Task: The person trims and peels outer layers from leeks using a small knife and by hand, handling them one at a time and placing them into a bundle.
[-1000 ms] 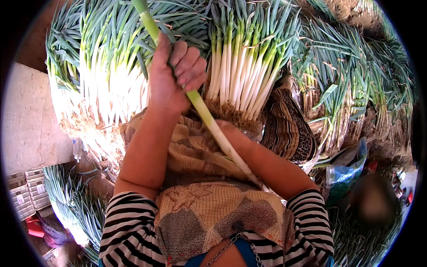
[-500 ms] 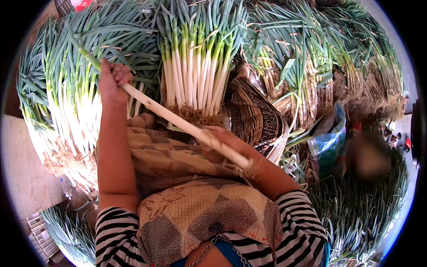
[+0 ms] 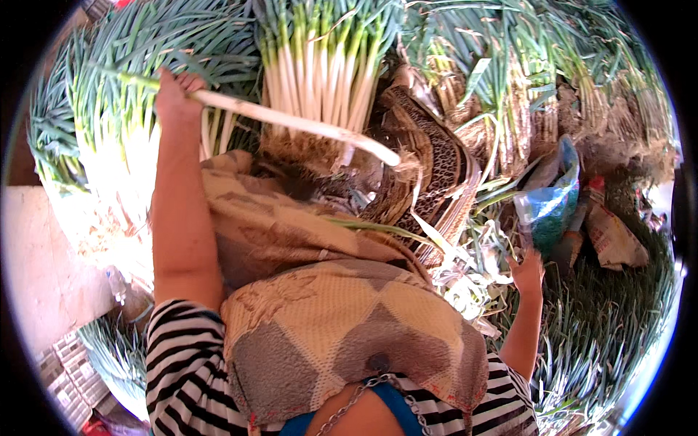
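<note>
My left hand [image 3: 179, 94] is closed around the upper stalk of a long green onion [image 3: 291, 118]. The onion slants across in front of me, its white shank running right to a rooted end near the patterned cloth. Out to the right is my right hand [image 3: 527, 273], fingers apart and holding nothing visible. It is beside a heap of peeled onion leaves [image 3: 476, 280] and just below a blue plastic bag [image 3: 549, 218]. A loose green leaf [image 3: 382, 227] lies over the brown patterned cloth on my lap [image 3: 291, 225].
Before me stands a bundle of clean white-stemmed onions [image 3: 313, 80], with another pile [image 3: 109, 160] at the left. Soil-covered onions [image 3: 509, 131] line the far right. More onion greens [image 3: 603, 327] spread at the lower right. A pale board [image 3: 51, 254] is at the left edge.
My right hand has left the onion's shank and swung right to the leaf heap. My left hand has risen slightly, and the onion now lies flatter, its root end higher.
</note>
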`<state>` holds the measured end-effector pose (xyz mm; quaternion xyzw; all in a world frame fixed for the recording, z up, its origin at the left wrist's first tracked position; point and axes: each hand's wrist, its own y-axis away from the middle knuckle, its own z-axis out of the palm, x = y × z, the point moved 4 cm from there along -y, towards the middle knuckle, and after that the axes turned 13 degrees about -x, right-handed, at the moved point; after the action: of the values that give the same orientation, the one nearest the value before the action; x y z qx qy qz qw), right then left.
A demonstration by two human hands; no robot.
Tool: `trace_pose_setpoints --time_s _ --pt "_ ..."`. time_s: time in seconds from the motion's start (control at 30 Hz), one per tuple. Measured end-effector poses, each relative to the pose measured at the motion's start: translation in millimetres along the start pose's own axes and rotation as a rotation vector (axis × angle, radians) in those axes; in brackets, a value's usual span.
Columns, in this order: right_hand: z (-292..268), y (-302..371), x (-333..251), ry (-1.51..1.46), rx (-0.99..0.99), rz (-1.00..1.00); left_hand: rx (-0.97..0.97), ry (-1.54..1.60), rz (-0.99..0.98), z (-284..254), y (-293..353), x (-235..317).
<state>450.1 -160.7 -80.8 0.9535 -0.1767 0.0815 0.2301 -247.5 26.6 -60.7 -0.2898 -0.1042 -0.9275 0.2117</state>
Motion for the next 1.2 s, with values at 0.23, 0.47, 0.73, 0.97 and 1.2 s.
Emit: trace_pose_setpoints --time_s 0.23,0.47,0.73,0.97,1.2 --pt "-118.0 48.3 -221.7 -0.562 0.580 -1.074 -0.005 0.032 -0.106 27.3 16.6 -33.3" --pt "-135.8 75.4 -353.7 -0.330 0.114 -1.177 -0.069 0.061 -0.188 44.7 43.9 -42.6" --pt "-128.7 90.8 -425.3 -0.800 -0.289 -1.412 -0.161 -0.115 -0.146 64.4 66.7 -39.7" --pt "-115.3 86.9 -428.6 -1.169 -1.113 -1.255 -0.327 0.023 -0.169 81.6 75.9 -22.7" --pt "-115.1 79.3 -430.4 -0.799 -0.178 -1.217 -0.068 -0.227 -0.066 71.7 75.4 -30.5"
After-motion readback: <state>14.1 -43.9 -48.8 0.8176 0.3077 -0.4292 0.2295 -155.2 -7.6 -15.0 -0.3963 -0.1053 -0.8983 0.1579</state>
